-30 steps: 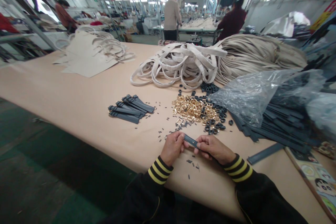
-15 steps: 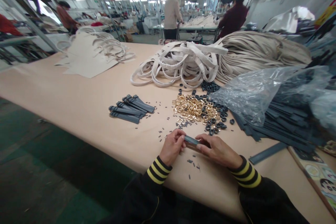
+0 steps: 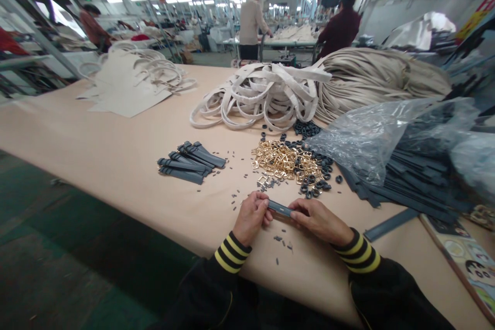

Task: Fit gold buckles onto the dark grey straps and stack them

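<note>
Near the table's front edge, a dark grey strap [image 3: 280, 208] with a small slot in it is stretched between my hands. My left hand [image 3: 252, 216] pinches its left end, and my right hand [image 3: 320, 219] grips the right end. Just beyond lies a pile of gold buckles [image 3: 282, 157] mixed with black loops [image 3: 309, 187]. Small dark bits [image 3: 284, 241] are scattered on the table close to my hands. Left of the buckles rests a stack of finished-looking dark straps [image 3: 189, 162]. A single loose strap [image 3: 390, 224] lies right of my right hand.
On the tan table [image 3: 116, 154] are beige panels [image 3: 129, 85], a heap of beige straps [image 3: 259, 93] and a long beige bundle [image 3: 379, 80]. At right, clear plastic [image 3: 359, 139] partly covers many dark straps [image 3: 421, 180], near a printed box [image 3: 460, 258]. Several people work in the background.
The slot in the strap between my hands now shows, and more of the strap is exposed. My hands remain in nearly the same place; the whole view has shifted slightly.
</note>
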Demonstrator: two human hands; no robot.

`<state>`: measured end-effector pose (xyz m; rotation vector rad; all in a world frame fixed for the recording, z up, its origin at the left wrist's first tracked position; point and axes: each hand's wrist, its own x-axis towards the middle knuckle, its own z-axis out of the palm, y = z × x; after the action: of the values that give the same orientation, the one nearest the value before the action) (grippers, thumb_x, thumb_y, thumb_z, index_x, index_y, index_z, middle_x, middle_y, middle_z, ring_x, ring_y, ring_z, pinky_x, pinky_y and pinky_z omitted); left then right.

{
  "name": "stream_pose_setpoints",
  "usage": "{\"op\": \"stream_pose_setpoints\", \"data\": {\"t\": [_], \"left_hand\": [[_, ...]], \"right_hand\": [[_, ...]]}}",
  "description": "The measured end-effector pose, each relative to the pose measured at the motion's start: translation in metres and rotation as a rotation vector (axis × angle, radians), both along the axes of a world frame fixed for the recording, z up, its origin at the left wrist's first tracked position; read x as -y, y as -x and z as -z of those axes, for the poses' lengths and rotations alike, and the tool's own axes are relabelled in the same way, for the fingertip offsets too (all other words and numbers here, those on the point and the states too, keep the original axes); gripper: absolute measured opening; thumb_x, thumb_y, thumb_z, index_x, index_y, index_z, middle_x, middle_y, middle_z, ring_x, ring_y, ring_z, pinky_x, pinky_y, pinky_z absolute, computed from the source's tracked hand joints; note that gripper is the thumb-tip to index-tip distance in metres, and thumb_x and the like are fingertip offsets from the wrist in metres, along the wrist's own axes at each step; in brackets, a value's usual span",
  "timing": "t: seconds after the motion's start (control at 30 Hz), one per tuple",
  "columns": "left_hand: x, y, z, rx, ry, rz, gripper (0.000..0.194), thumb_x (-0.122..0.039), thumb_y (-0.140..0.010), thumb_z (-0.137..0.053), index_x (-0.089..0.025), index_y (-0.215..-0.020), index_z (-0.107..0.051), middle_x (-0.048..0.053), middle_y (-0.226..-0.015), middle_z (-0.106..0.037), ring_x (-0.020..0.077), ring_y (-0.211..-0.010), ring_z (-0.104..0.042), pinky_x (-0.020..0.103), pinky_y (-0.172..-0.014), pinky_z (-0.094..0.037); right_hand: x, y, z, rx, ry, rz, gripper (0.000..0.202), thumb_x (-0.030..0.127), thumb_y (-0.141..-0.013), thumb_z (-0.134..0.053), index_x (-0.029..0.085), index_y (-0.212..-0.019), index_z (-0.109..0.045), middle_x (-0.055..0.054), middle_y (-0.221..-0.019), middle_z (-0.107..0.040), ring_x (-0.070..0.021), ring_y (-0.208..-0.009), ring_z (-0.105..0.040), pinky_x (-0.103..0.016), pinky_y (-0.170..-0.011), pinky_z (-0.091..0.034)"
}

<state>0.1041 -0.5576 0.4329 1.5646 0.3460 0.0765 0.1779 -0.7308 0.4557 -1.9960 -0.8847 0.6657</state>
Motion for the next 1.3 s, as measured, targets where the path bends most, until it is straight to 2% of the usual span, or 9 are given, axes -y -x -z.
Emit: {"op": "stream_pose_setpoints", "data": {"t": [0.47,0.73,0.87,1.0,1.1,1.2,1.3], "left_hand": [[0.000,-0.001,0.002,0.015,0.013,-0.002,0.024,-0.034,-0.074,-0.051,-0.014,-0.087,-0.044,-0.003,-0.051,-0.057,0.0073,-0.038,-0.049,0.017,-0.039,-0.039],[0.004,-0.003,0.001,0.023,0.021,-0.039,0.024,-0.032,-0.075,-0.050,-0.014,-0.090,-0.043,-0.004,-0.051,-0.055,0.0071,-0.038,-0.049,0.017,-0.039,-0.041],[0.004,-0.006,0.001,0.014,0.031,-0.061,0.023,-0.031,-0.073,-0.050,-0.015,-0.088,-0.043,-0.004,-0.050,-0.054,0.0072,-0.037,-0.049,0.016,-0.038,-0.041],[0.003,-0.008,0.001,0.024,0.046,-0.058,0.023,-0.030,-0.073,-0.050,-0.015,-0.089,-0.044,-0.004,-0.050,-0.054,0.0071,-0.038,-0.050,0.016,-0.038,-0.041],[0.003,-0.008,0.000,0.022,0.044,-0.051,0.023,-0.029,-0.074,-0.049,-0.014,-0.091,-0.046,-0.004,-0.051,-0.054,0.0071,-0.039,-0.050,0.016,-0.039,-0.043],[0.003,-0.007,-0.001,0.005,0.018,-0.044,0.022,-0.028,-0.075,-0.047,-0.013,-0.092,-0.048,-0.003,-0.051,-0.054,0.0070,-0.039,-0.050,0.016,-0.039,-0.043],[0.004,-0.007,-0.002,-0.024,0.002,-0.040,0.021,-0.030,-0.076,-0.048,-0.012,-0.087,-0.051,-0.002,-0.051,-0.055,0.0070,-0.038,-0.050,0.016,-0.038,-0.043]], "right_hand": [[-0.005,0.005,0.001,-0.100,-0.023,0.028,0.009,0.016,-0.076,-0.045,0.014,-0.076,-0.054,0.001,-0.059,-0.056,-0.0096,-0.051,-0.049,-0.019,-0.049,-0.037],[-0.003,0.002,-0.003,-0.089,-0.045,-0.077,0.025,0.008,-0.073,-0.037,0.013,-0.082,-0.060,0.000,-0.064,-0.060,-0.0110,-0.059,-0.054,-0.020,-0.059,-0.040],[0.000,-0.001,-0.004,-0.120,-0.052,-0.118,0.027,0.011,-0.076,-0.037,0.014,-0.088,-0.061,-0.001,-0.068,-0.063,-0.0127,-0.063,-0.056,-0.021,-0.062,-0.041],[0.001,-0.002,0.002,-0.147,-0.061,-0.134,0.027,0.016,-0.080,-0.036,0.015,-0.095,-0.059,-0.001,-0.070,-0.063,-0.0136,-0.065,-0.057,-0.022,-0.060,-0.042],[-0.001,0.002,0.008,-0.051,-0.045,-0.069,0.031,0.022,-0.077,-0.048,0.015,-0.107,-0.051,-0.003,-0.078,-0.063,-0.0151,-0.067,-0.057,-0.024,-0.060,-0.042],[-0.006,0.010,0.009,0.198,-0.019,0.009,0.041,0.022,-0.071,-0.058,0.017,-0.110,-0.048,-0.006,-0.092,-0.060,-0.0183,-0.079,-0.056,-0.028,-0.070,-0.042],[-0.009,0.015,0.006,0.374,0.013,0.036,0.018,0.018,-0.079,-0.047,0.017,-0.095,-0.055,-0.007,-0.088,-0.061,-0.0188,-0.082,-0.056,-0.030,-0.074,-0.041]]}}
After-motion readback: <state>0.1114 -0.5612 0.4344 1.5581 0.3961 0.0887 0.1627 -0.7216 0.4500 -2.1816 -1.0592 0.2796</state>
